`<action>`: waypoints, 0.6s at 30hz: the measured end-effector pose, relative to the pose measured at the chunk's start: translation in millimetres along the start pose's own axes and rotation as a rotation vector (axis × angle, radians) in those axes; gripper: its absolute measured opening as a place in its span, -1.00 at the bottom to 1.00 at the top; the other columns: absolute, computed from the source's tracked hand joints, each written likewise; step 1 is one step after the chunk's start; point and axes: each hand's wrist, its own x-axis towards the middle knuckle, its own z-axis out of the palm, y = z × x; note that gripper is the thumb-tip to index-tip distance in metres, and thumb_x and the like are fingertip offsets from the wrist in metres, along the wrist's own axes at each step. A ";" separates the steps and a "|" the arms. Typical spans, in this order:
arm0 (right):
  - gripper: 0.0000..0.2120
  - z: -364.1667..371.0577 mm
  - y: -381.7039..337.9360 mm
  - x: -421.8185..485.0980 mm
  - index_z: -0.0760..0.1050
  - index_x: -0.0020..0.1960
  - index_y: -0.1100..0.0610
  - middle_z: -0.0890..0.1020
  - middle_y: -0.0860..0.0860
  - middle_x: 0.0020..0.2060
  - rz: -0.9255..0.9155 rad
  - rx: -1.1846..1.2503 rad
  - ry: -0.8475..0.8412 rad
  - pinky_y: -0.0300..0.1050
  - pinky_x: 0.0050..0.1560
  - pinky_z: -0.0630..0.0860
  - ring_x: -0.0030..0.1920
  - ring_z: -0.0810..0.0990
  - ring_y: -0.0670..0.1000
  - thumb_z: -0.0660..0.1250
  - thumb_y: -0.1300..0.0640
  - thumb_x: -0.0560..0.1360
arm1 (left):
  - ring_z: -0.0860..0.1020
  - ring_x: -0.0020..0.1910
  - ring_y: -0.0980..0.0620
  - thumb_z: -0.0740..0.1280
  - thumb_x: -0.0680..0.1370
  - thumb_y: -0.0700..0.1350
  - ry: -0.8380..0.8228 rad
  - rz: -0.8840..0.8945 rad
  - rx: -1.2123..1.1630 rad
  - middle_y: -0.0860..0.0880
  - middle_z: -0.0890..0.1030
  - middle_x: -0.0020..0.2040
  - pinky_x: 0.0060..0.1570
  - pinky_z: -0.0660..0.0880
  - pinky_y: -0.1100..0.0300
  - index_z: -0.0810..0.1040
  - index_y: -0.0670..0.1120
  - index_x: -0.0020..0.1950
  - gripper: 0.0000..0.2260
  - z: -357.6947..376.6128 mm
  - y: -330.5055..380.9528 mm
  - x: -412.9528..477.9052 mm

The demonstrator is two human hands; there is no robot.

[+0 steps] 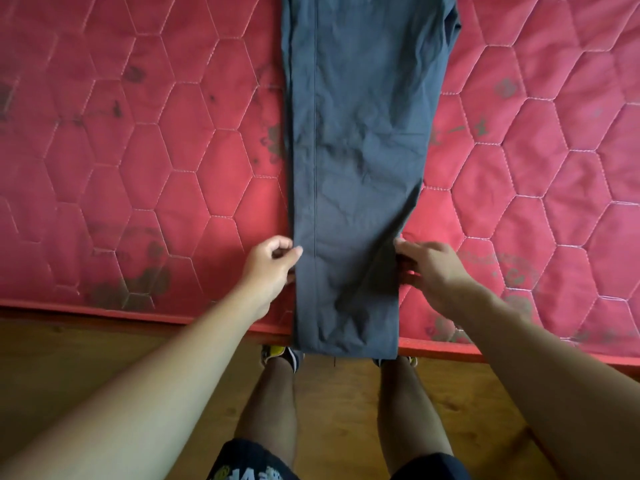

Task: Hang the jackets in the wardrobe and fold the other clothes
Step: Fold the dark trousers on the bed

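a red quilted mattress point(138, 150), stitched in hexagons and marked with dark stains, fills most of the view, with a wooden floor point(86, 358) below its near edge. a pair of grey trousers point(353, 150) lies lengthwise down the middle of it, one leg laid over the other to make a single long strip. the hems hang just over the near edge and the waist end runs out of the top of the view. the left hand point(270, 265) pinches the strip's left edge between thumb and fingers, a little above the hems. the right hand point(433, 268) is at the opposite edge, level with it, fingers curled round the cloth. nearer in are the person's bare legs, shoes point(277, 353) and dark shorts point(249, 462).

the trousers look about halfway folded: the lengthwise fold is made and the cloth lies fairly flat (some creases show low down), but no crosswise fold is done yet. with both hands on the hem end, the likely next step is to bring it up toward the waist. no jackets, wardrobe or other clothes are in view, so the state of the wider job cannot be told.
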 end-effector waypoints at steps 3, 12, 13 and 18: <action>-0.65 -6.4 6.5 -5.5 0.66 -0.02 0.29 0.73 0.15 -0.17 0.023 0.012 -0.017 -0.08 -0.19 0.64 -0.22 0.67 0.03 0.35 -0.02 0.62 | 0.55 -0.05 0.02 0.47 0.51 -0.03 -0.040 0.002 0.012 -0.03 0.59 -0.09 0.00 0.54 0.02 0.58 0.01 -0.16 -0.89 -8.8 -4.6 -8.2; -0.87 -14.8 10.9 5.1 0.69 -0.10 0.22 0.74 0.10 -0.19 -0.030 -0.157 -0.009 -0.15 -0.20 0.61 -0.22 0.69 0.00 0.39 0.35 0.56 | 0.51 -0.20 0.09 0.42 0.59 -0.14 0.070 0.001 0.115 0.01 0.58 -0.22 -0.13 0.46 0.12 0.55 -0.10 -0.13 -0.88 -4.8 3.7 1.1; -0.87 -15.3 13.5 4.8 0.70 -0.12 0.21 0.74 0.12 -0.18 -0.021 -0.181 -0.007 -0.09 -0.18 0.61 -0.22 0.68 0.01 0.40 0.33 0.55 | 0.49 -0.24 0.09 0.42 0.59 -0.14 0.088 -0.001 0.144 0.03 0.57 -0.26 -0.13 0.44 0.11 0.55 -0.10 -0.13 -0.88 -4.5 0.9 0.6; -0.82 -7.9 -5.5 15.8 0.53 0.05 0.09 0.61 -0.03 -0.10 -0.383 -0.749 0.282 0.04 0.00 0.54 -0.09 0.59 0.05 0.43 0.03 0.54 | 0.56 -0.09 -0.04 0.43 0.54 -0.14 0.294 0.326 0.516 0.01 0.57 -0.05 0.00 0.46 0.04 0.53 -0.08 0.05 -0.86 1.6 20.9 12.1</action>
